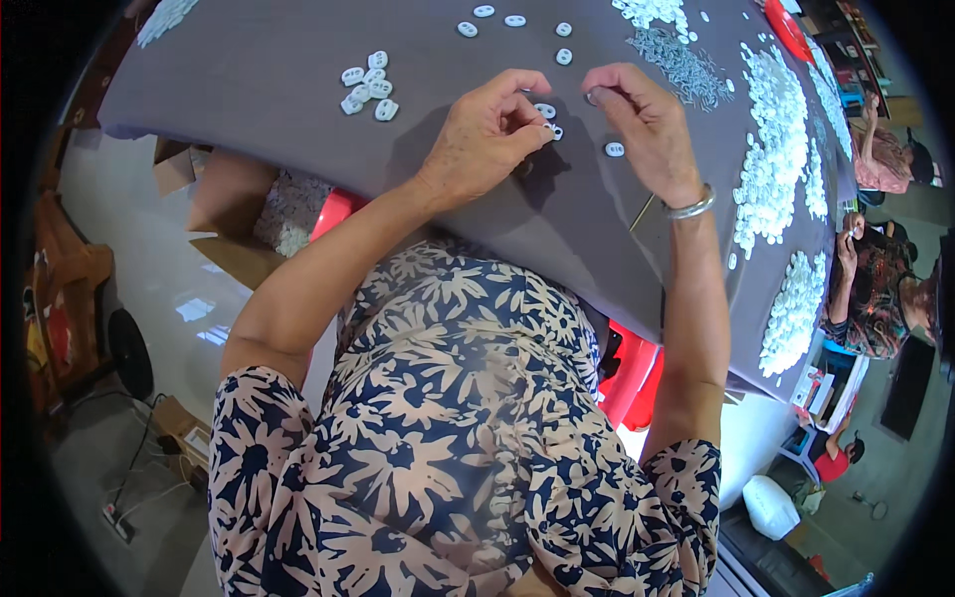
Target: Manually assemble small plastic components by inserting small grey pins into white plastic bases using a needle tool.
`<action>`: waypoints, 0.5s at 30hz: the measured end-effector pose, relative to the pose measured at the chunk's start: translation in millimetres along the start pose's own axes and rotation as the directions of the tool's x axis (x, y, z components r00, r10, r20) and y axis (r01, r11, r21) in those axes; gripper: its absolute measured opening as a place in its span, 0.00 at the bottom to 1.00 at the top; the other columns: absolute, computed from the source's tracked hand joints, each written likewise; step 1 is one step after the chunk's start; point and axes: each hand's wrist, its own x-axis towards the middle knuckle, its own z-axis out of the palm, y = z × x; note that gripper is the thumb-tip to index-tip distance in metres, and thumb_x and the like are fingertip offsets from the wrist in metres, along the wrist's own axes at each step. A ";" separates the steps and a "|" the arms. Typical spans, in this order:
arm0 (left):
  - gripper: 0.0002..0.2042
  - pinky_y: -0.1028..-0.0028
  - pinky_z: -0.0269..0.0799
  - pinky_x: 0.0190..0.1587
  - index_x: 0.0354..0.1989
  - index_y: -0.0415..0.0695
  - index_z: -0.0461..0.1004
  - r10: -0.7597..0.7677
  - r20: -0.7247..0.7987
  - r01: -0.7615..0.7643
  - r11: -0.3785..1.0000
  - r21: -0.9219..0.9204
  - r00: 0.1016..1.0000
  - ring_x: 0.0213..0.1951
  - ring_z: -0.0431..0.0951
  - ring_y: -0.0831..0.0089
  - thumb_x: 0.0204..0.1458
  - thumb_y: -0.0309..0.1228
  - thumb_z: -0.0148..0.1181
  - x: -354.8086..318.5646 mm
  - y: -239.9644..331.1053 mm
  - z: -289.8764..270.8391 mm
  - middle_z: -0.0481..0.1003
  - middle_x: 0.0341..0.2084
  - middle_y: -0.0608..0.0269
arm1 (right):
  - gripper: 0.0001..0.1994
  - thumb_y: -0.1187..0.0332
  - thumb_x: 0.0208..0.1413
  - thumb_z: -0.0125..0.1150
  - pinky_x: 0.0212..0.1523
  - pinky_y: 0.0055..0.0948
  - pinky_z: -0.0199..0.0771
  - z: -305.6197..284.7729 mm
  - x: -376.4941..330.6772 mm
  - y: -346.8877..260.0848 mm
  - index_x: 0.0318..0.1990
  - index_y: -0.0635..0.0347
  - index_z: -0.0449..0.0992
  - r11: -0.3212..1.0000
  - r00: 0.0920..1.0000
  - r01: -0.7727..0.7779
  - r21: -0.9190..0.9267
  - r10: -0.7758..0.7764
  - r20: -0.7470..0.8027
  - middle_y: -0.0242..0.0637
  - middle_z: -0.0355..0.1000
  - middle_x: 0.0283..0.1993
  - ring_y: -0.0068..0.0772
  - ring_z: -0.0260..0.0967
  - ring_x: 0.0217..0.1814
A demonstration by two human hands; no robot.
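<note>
My left hand (477, 144) pinches a small white plastic piece (556, 132) between thumb and fingertips, just above the grey-covered table (269, 60). To its right, my right hand (649, 129) is closed in a pinch; something small and pale shows at its fingertips, too small to name. Between the hands lies a white oval two-holed piece (544, 110), and another oval piece (614, 149) rests under my right hand. Several more white oval pieces (514, 21) are scattered beyond. Left of my left hand sits a small heap of similar ovals (376, 88).
Beyond my right hand spreads a pile of thin grey metal bits (686, 68). Large heaps of white pieces (774, 139) cover the table's right side, near a red dish (788, 30). An open cardboard box (234, 194) stands below the left edge. Other people (875, 289) sit at right.
</note>
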 end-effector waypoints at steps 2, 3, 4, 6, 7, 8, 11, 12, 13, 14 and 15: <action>0.16 0.82 0.67 0.30 0.48 0.40 0.67 -0.005 -0.009 0.005 1.000 -0.003 1.000 0.26 0.69 0.84 0.50 0.22 0.58 -0.2 0.1 1.1 0.71 0.24 0.69 | 0.05 0.71 0.60 0.54 0.30 0.14 0.60 8.4 -2.0 -8.4 0.39 0.61 0.75 0.982 0.996 -0.076 0.175 0.068 0.050 0.21 0.68 0.30 0.11 0.59 0.29; 0.16 0.81 0.67 0.30 0.48 0.39 0.67 -0.010 -0.009 0.010 1.000 -0.005 1.000 0.26 0.69 0.84 0.50 0.22 0.58 0.0 0.1 1.2 0.71 0.24 0.69 | 0.05 0.71 0.60 0.54 0.30 0.14 0.60 11.0 -2.8 -9.7 0.39 0.61 0.75 0.982 0.996 -0.075 0.176 0.066 0.054 0.21 0.68 0.30 0.11 0.59 0.29; 0.16 0.81 0.67 0.30 0.48 0.39 0.67 -0.011 -0.014 0.011 1.000 -0.006 1.000 0.26 0.69 0.84 0.50 0.22 0.58 0.3 0.0 0.7 0.71 0.24 0.69 | 0.06 0.70 0.59 0.55 0.29 0.14 0.60 13.9 -4.0 -9.5 0.39 0.61 0.75 0.950 0.990 -0.138 0.281 0.123 0.070 0.22 0.69 0.30 0.11 0.59 0.29; 0.18 0.83 0.67 0.31 0.52 0.43 0.66 0.021 0.002 -0.021 0.995 0.098 1.000 0.28 0.70 0.85 0.52 0.21 0.57 -0.2 -0.9 0.9 0.71 0.27 0.70 | 0.06 0.69 0.59 0.57 0.29 0.14 0.60 18.9 -7.3 -8.0 0.38 0.61 0.76 0.902 0.979 -0.203 0.382 0.179 0.097 0.22 0.69 0.30 0.11 0.59 0.29; 0.18 0.83 0.67 0.31 0.52 0.43 0.66 0.018 0.000 -0.018 0.995 0.097 1.000 0.28 0.70 0.85 0.52 0.21 0.57 -0.2 -1.6 1.0 0.71 0.27 0.70 | 0.06 0.69 0.58 0.58 0.29 0.14 0.60 21.1 -8.7 -7.3 0.37 0.61 0.76 0.870 0.967 -0.254 0.423 0.230 0.107 0.22 0.69 0.30 0.12 0.60 0.29; 0.18 0.83 0.67 0.31 0.53 0.43 0.66 0.036 -0.001 -0.035 0.993 0.117 0.999 0.28 0.70 0.84 0.52 0.21 0.57 0.0 -2.2 0.4 0.71 0.27 0.70 | 0.06 0.68 0.57 0.59 0.28 0.14 0.61 22.9 -9.4 -6.7 0.37 0.61 0.76 0.833 0.953 -0.302 0.463 0.280 0.119 0.23 0.69 0.29 0.12 0.60 0.28; 0.18 0.83 0.67 0.32 0.53 0.42 0.66 0.051 -0.001 -0.051 0.988 0.148 0.999 0.29 0.70 0.84 0.52 0.21 0.57 -0.4 -2.5 -0.3 0.70 0.27 0.70 | 0.07 0.67 0.57 0.60 0.28 0.14 0.62 24.8 -12.2 -6.8 0.37 0.60 0.77 0.784 0.936 -0.349 0.512 0.310 0.164 0.23 0.70 0.29 0.12 0.61 0.28; 0.18 0.83 0.67 0.32 0.53 0.42 0.66 0.052 0.001 -0.051 0.986 0.158 0.999 0.29 0.70 0.84 0.52 0.21 0.57 -0.4 -2.6 -0.2 0.70 0.27 0.70 | 0.07 0.67 0.57 0.60 0.28 0.14 0.62 25.8 -12.3 -6.4 0.37 0.60 0.77 0.784 0.936 -0.351 0.513 0.311 0.165 0.23 0.70 0.29 0.12 0.61 0.28; 0.18 0.83 0.67 0.32 0.53 0.42 0.66 0.051 0.002 -0.051 0.986 0.158 0.999 0.29 0.70 0.84 0.52 0.21 0.57 -0.3 -2.8 -0.1 0.70 0.27 0.70 | 0.07 0.67 0.57 0.60 0.27 0.14 0.63 27.3 -11.9 -5.8 0.37 0.60 0.78 0.778 0.933 -0.357 0.517 0.324 0.156 0.23 0.70 0.28 0.11 0.62 0.28; 0.18 0.83 0.67 0.32 0.53 0.42 0.66 0.051 0.001 -0.050 0.987 0.151 0.999 0.30 0.70 0.84 0.52 0.21 0.57 -0.3 -3.1 -0.1 0.70 0.27 0.70 | 0.08 0.66 0.56 0.61 0.26 0.14 0.64 28.5 -11.8 -5.4 0.38 0.60 0.79 0.772 0.930 -0.363 0.522 0.337 0.149 0.23 0.71 0.28 0.11 0.62 0.27; 0.18 0.82 0.67 0.33 0.53 0.42 0.66 0.051 0.000 -0.050 0.988 0.144 0.999 0.30 0.70 0.84 0.52 0.20 0.57 -0.5 -3.3 0.0 0.70 0.27 0.70 | 0.08 0.66 0.56 0.61 0.26 0.14 0.64 28.9 -12.4 -5.5 0.38 0.60 0.79 0.771 0.930 -0.364 0.522 0.337 0.150 0.23 0.71 0.28 0.11 0.62 0.27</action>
